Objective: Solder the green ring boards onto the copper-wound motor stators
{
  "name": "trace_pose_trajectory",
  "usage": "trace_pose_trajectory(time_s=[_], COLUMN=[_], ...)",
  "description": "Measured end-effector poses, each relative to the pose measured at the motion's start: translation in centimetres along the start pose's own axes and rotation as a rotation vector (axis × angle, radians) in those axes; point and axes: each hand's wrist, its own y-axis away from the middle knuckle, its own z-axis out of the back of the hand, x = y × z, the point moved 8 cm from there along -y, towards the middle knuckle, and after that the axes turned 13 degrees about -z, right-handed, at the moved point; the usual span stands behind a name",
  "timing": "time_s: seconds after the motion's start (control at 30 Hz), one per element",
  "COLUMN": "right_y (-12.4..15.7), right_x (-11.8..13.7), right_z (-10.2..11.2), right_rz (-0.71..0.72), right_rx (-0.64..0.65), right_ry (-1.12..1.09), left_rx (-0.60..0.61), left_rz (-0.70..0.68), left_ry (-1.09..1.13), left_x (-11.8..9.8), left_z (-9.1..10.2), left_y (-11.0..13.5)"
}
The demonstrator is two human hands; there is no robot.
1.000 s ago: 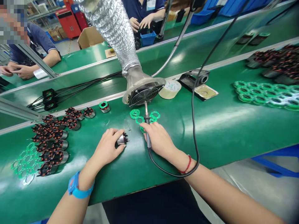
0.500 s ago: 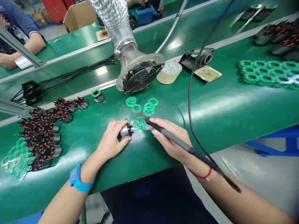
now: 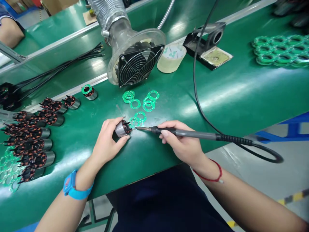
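Note:
My left hand (image 3: 107,140) is closed round a small motor stator (image 3: 122,128) with copper windings, lying on its side on the green bench mat (image 3: 217,93). My right hand (image 3: 181,140) grips a soldering iron (image 3: 190,134) held level, its tip just touching or almost touching the stator's winding end. Several green ring-shaped circuit boards (image 3: 140,104) lie on the mat just beyond the stator, one right behind the tip. The iron's black cable (image 3: 263,151) loops off the front edge to the right.
A fume extractor fan (image 3: 135,62) on a ribbed hose stands behind the rings. A tape roll (image 3: 171,58) and an iron stand with sponge (image 3: 210,46) sit to its right. Rows of wound stators (image 3: 31,138) lie at left; green boards (image 3: 280,51) at far right.
My right hand swung the soldering iron from upright to level, bringing its tip to the stator. My left hand kept hold of the stator. The view tilted down and closer.

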Motion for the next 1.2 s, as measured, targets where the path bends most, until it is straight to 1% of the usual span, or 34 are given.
trace_pose_trajectory(time_s=[0.13,0.3,0.53,0.8,1.0,1.2], right_y=[0.03,-0.04,-0.16,-0.19,-0.25,-0.17], right_x=[0.08,-0.29,-0.11,-0.14,-0.13,-0.12], right_z=[0.09,0.43,0.09,0.11,0.01,0.11], right_rz=[-0.013,-0.032,-0.045,-0.066,-0.078,-0.058], right_rx=[0.000,-0.038,-0.009,-0.008,-0.006,-0.012], right_ry=[-0.041,-0.057,-0.073,-0.104,-0.091,-0.069], left_rx=[-0.002,-0.020,-0.008,-0.038,-0.017,-0.017], left_rz=[-0.018,-0.010,0.009,0.013,0.042,0.019], left_ry=[-0.020,-0.034,-0.038,-0.057,-0.068,-0.077], left_x=[-0.10,-0.04,0.17,0.09,0.33,0.11], left_z=[-0.07,0.00,-0.17,0.09,-0.16,-0.13], left_y=[-0.12,-0.14,-0.27,-0.36,-0.44,-0.57])
